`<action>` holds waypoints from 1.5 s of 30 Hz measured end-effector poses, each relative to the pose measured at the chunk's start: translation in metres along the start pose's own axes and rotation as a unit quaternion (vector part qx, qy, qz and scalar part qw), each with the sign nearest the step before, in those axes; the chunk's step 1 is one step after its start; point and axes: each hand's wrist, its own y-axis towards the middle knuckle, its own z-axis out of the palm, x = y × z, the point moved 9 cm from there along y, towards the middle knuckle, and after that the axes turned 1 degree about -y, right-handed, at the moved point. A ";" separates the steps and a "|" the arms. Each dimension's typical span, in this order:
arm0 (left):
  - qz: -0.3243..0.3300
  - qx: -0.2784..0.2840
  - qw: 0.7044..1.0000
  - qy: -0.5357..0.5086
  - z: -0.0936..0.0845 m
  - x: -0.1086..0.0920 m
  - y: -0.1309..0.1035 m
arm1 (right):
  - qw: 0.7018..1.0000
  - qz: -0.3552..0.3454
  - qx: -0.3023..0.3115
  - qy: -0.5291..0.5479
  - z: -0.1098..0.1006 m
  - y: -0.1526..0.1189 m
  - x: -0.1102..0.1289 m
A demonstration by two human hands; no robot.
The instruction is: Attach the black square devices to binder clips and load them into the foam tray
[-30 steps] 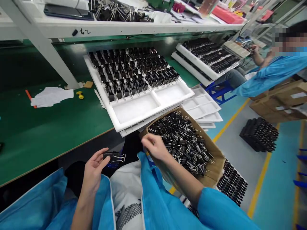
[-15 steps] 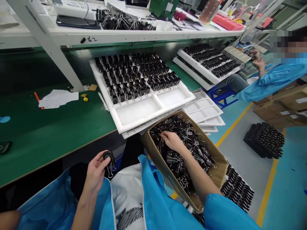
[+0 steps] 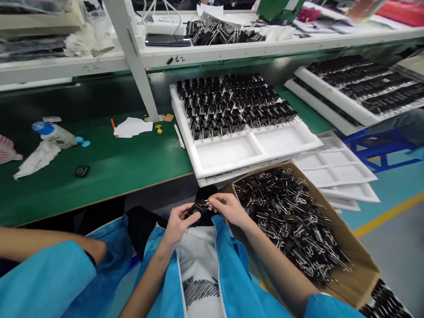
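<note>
Pinching with thumb against fingers, the left hand [image 3: 176,224] could drop the black clip [image 3: 195,209] before the white shirt [image 3: 198,251] if its hold slips; the right hand [image 3: 232,210], closed on a wire handle [image 3: 209,205], could get nipped should that spring back.

Green workbench [image 3: 132,163]: spans the left and middle of the frame; its front edge climbs towards the right.
Bench, far left: white bottle with blue cap [image 3: 58,132], white tissue [image 3: 39,159], blue discs [image 3: 82,141], small black square case [image 3: 81,171].
Bench, left of centre: orange stick [image 3: 113,126], white paper [image 3: 132,127], yellow knob [image 3: 159,129], tan square [image 3: 168,118].
Bench, centre: stacked white trays [image 3: 227,154], the top one bearing rows of black binder clips [image 3: 232,104].
Bench, upper right: another tray stack [image 3: 331,95].
White shelf [image 3: 198,56], top: dark phone [image 3: 168,40], clip heap [image 3: 221,35], green box [image 3: 280,9].
</note>
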 end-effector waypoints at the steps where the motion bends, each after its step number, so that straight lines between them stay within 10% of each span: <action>1: 0.005 -0.017 1.000 0.003 -0.005 0.000 -0.001 | 1.000 -0.003 0.003 -0.013 0.005 0.001 0.002; 10: 0.007 -0.043 0.999 0.010 -0.021 0.000 -0.006 | 0.990 0.019 0.028 -0.136 0.019 0.000 0.007; 24: 0.026 -0.003 0.999 0.045 -0.040 -0.006 -0.005 | 0.991 0.021 0.053 0.121 0.023 0.011 -0.014; 45: 0.044 0.029 0.980 0.194 -0.038 -0.026 -0.003 | 0.995 0.009 0.077 0.057 0.032 0.005 -0.007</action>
